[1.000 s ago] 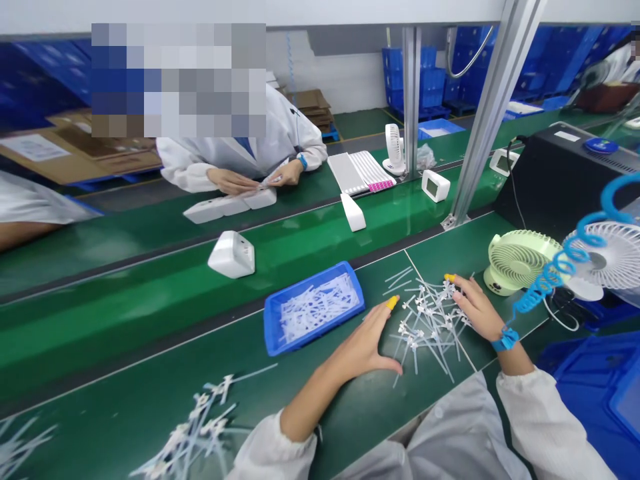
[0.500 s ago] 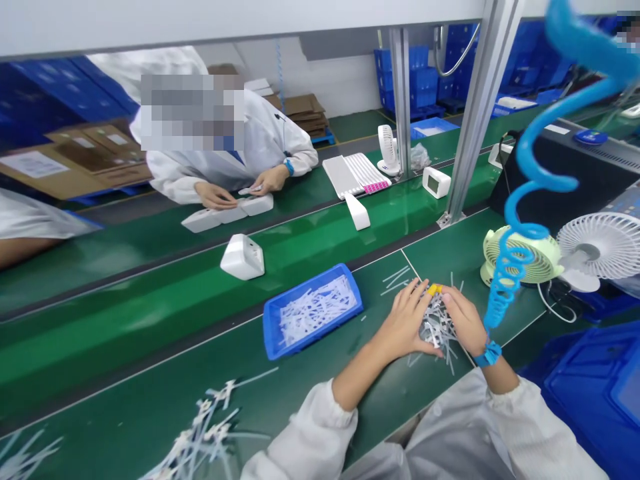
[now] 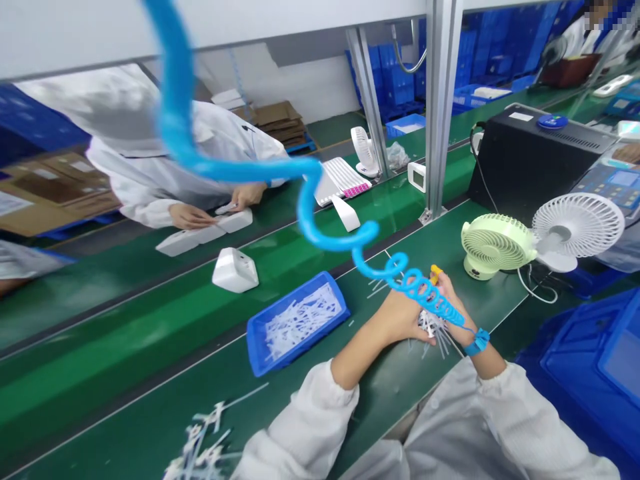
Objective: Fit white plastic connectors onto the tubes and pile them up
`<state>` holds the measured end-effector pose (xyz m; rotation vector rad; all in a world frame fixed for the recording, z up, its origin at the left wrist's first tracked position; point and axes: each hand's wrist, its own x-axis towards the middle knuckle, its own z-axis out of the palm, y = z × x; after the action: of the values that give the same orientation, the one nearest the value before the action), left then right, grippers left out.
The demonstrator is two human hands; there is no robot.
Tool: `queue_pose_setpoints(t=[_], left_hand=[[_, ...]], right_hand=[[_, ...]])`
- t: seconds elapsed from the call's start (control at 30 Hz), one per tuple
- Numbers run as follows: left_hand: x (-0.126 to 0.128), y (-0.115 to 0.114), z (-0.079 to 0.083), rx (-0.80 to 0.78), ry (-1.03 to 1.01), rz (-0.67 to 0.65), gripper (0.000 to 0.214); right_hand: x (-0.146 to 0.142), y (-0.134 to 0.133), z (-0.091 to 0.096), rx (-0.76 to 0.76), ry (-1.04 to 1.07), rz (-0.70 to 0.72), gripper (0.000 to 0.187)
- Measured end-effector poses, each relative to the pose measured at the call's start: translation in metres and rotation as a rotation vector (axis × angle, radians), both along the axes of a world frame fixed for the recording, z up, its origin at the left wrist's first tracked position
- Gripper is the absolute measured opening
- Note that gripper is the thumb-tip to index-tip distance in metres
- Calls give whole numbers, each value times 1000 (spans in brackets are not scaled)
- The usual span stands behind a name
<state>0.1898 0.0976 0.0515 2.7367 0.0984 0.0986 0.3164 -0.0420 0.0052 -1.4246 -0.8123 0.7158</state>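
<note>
A heap of thin translucent strips with white clip-like pieces [image 3: 433,324] lies on the green bench between my two hands. My left hand [image 3: 400,316] cups its left side, thumb stretched out along the near edge; the coiled cord covers most of the other fingers. On the far right side my right hand [image 3: 454,305] curves against the same heap, its fingers apart, with yellow covers [image 3: 436,272] at the fingertips. A blue wristband [image 3: 477,342] is around my right wrist, where the blue coiled cord [image 3: 340,240] ends.
Left of my hands sits a blue tray [image 3: 254,347] of small white strips. More strips with white pieces [image 3: 203,440] lie at the lower left. A white housing [image 3: 235,270] rests on the belt. Fans [image 3: 497,241] stand at right. Across the belt, a person handles white parts.
The view has shifted right, and the blue cord now swings across the middle, over my left fingers. My hands stay around the heap; my right fingertips have risen slightly.
</note>
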Motion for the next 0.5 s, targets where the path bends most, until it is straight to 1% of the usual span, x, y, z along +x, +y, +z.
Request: queue_pose_setpoints(t=[0.07,0.13,0.2,0.27,0.37,0.43,0.5], left_hand=[[2,-4,4,20,12,-5,120],[3,-9,7,25,40,13,125],[4,-16,9,29,79,49,132],[5,-22,12,36,106,78,131],[8,-26,16,53,105,77,105],[10,-25,18,77,117,71,85],[10,-23,19,102,150,75,72]], right_hand=[[-1,0,-1,21,66,-26,78],[-3,1,-2,38,118,-48,78],[-4,2,-2,49,151,-60,75],[-5,1,-2,68,163,-61,71],[-3,0,-1,104,190,-64,68],[2,-1,-1,138,251,-81,66],[9,-4,-1,199,324,-93,65]])
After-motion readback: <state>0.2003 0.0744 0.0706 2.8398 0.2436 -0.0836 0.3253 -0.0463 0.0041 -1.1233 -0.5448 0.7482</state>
